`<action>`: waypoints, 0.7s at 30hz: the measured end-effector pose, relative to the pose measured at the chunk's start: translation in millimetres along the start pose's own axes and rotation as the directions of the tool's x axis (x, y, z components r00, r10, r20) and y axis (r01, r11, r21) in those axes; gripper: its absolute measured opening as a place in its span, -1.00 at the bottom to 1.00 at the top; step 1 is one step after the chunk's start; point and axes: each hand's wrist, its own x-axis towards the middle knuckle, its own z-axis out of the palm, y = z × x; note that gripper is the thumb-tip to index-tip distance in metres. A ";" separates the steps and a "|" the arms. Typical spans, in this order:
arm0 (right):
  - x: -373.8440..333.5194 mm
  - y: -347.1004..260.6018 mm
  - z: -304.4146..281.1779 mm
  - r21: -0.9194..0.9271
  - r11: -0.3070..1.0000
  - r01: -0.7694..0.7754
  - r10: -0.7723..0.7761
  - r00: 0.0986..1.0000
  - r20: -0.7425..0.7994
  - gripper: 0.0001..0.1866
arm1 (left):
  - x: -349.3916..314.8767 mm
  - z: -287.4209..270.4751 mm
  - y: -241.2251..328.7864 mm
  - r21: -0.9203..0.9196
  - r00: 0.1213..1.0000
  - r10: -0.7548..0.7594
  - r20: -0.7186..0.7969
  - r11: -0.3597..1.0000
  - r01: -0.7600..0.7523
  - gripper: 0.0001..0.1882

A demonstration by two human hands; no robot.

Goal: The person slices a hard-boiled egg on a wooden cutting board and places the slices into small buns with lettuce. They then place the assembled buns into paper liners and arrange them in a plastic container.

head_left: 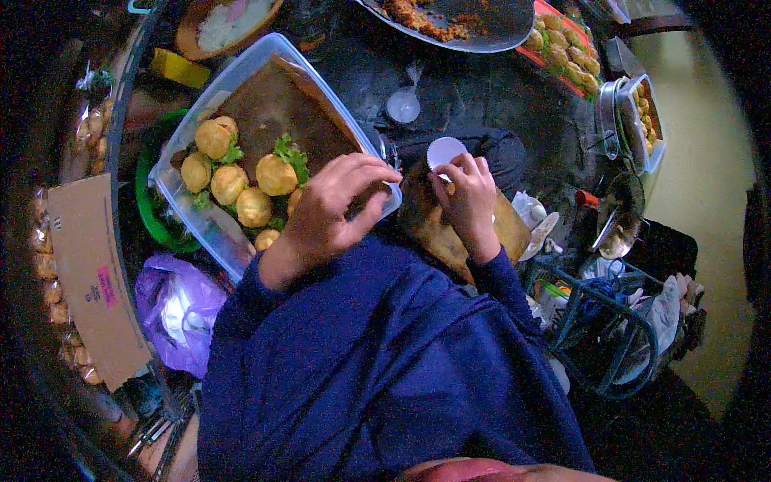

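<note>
My left hand point(341, 201) hovers over the near right rim of a clear plastic box point(333, 100), its fingers curved and the thumb apart, with nothing visible between them. Inside the box, round golden buns point(275, 174) sit in a group at the left and near side, with green lettuce point(293, 154) poking out of some. To the right, my right hand point(468, 201) pinches a small white fluted paper cup point(446, 153) by its near edge. A small yellowish bit shows by those fingers; I cannot make out what it is. Beneath that hand lies a wooden board point(510, 229).
A pan of reddish-brown filling point(474, 36) stands at the far side, near an orange tray of buns point(566, 56). A white ladle point(403, 104) lies beyond my hands. Left are a purple bag point(173, 297) and cardboard point(96, 273); right, a dark basket point(594, 321).
</note>
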 end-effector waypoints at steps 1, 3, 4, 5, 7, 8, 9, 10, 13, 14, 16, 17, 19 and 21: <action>2.1 -2.9 -3.2 0.035 0.999 0.037 -0.032 0.989 -0.143 -0.87 | 0.6 1.6 1.3 0.003 0.998 -0.011 0.060 1.000 0.011 -0.72; 1.9 -10.7 -17.9 0.386 0.921 -0.047 0.120 0.979 -0.167 -0.89 | 1.8 9.7 5.4 -0.150 0.996 -0.087 0.035 0.984 0.091 -0.60; -1.2 -15.9 -28.6 0.543 0.834 -0.097 0.209 0.966 -0.149 -0.90 | 2.9 14.8 7.2 -0.226 0.991 -0.127 0.029 0.965 0.131 -0.54; -7.9 -20.9 -43.6 0.650 0.733 -0.200 0.265 0.964 -0.003 -0.90 | 4.3 20.6 8.2 -0.404 0.970 -0.230 0.083 0.882 0.244 -0.35; -10.8 -36.2 -55.4 0.717 0.684 -0.133 0.204 0.979 -0.013 -0.89 | 8.5 35.7 8.9 -0.659 0.951 -0.292 0.101 0.696 0.284 -0.30; -10.1 -42.2 -58.5 0.743 0.660 -0.109 0.166 0.986 -0.003 -0.88 | 9.5 40.8 8.3 -0.755 0.929 -0.345 0.136 0.571 0.322 -0.28; -8.0 -46.9 -60.0 0.713 0.701 -0.009 0.053 0.998 -0.040 -0.86 | 8.7 41.7 6.5 -0.795 0.922 -0.339 0.185 0.500 0.343 -0.28; -7.4 -51.6 -61.3 0.734 0.680 -0.008 0.024 1.000 -0.010 -0.85 | 7.2 41.5 4.9 -0.792 0.914 -0.328 0.238 0.480 0.378 -0.29; -0.1 -58.8 -60.5 0.791 0.612 -0.006 -0.078 0.995 0.068 -0.81 | -1.0 33.9 1.9 -0.773 0.876 -0.322 0.360 0.422 0.473 -0.36; 4.2 -59.0 -59.1 0.818 0.574 -0.045 -0.102 0.987 0.126 -0.78 | -4.6 30.2 1.8 -0.774 0.860 -0.348 0.373 0.395 0.495 -0.37; 11.1 -59.7 -56.5 0.872 0.406 -0.273 -0.094 0.937 0.336 -0.73 | -10.1 23.9 2.1 -0.791 0.846 -0.369 0.386 0.340 0.509 -0.38; 13.1 -61.0 -54.4 0.862 0.390 -0.324 -0.085 0.919 0.384 -0.77 | -12.1 22.0 2.5 -0.773 0.862 -0.365 0.351 0.406 0.487 -0.39; 19.8 -61.2 -49.9 0.851 0.409 -0.329 -0.145 0.897 0.416 -0.79 | -13.5 19.8 1.6 -0.806 0.835 -0.376 0.401 0.288 0.517 -0.38; 24.7 -63.8 -45.7 0.853 0.412 -0.322 -0.192 0.884 0.427 -0.78 | -15.4 16.7 0.7 -0.817 0.820 -0.385 0.424 0.229 0.529 -0.37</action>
